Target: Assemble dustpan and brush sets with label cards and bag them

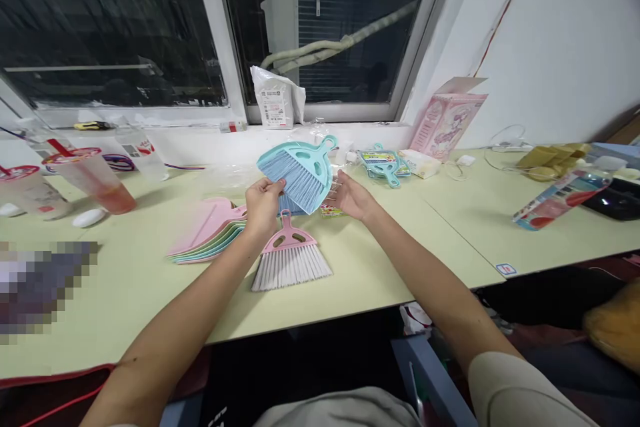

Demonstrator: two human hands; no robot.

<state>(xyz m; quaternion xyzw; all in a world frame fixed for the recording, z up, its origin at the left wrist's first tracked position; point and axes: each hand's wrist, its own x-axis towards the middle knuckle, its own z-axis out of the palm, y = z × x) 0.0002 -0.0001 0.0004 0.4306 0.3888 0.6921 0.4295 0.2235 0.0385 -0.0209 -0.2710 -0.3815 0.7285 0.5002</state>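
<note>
One blue brush/pan set looks paired, pinched in L hand; R hand part-open; pink brush, stacked pans prob. unpaired.

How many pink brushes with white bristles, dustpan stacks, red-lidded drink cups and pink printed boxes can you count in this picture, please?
Pink brush: 1
Dustpan stack: 1
Red-lidded drink cups: 2
Pink printed box: 1
Total: 5
</note>
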